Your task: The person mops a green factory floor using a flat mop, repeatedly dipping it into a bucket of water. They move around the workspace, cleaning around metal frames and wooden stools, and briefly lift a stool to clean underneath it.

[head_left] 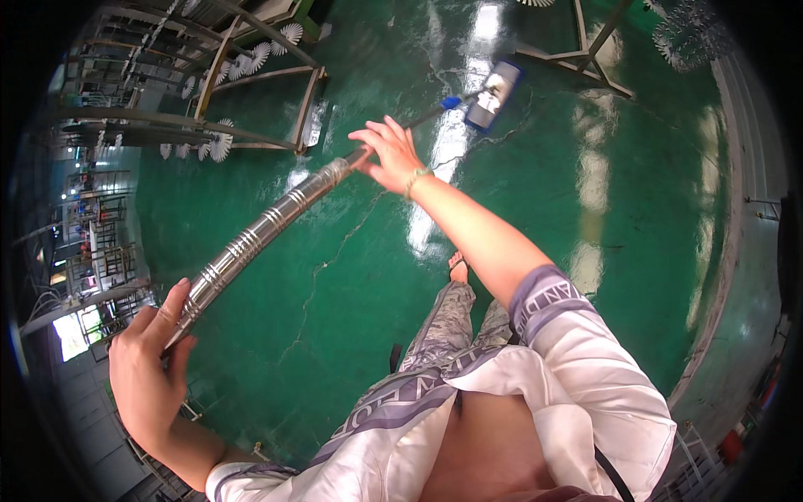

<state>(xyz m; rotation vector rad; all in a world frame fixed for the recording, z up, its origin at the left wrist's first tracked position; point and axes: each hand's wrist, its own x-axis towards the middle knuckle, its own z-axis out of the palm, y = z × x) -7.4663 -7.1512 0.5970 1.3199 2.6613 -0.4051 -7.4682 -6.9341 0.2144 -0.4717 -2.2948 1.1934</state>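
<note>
A flat mop [263,227] with a shiny ringed metal handle slants across the view from lower left to upper right. My left hand [149,364] is closed round the handle's top end, fingers and thumb on either side. Farther down the shaft, my right hand [390,157] holds it with the thumb against it and the fingers rather stretched over it. Past that hand the pole runs thin and dark to a blue joint. The wide rectangular mop head [495,97], blue-edged with a glossy top, lies on the green floor [335,309] at the far side.
Metal frames [311,109] holding white round brush-like pieces [221,140] stand at the far left. Another frame's legs [585,65] reach the floor right of the mop head. A wall [757,243] runs along the right. The floor is shiny and cracked.
</note>
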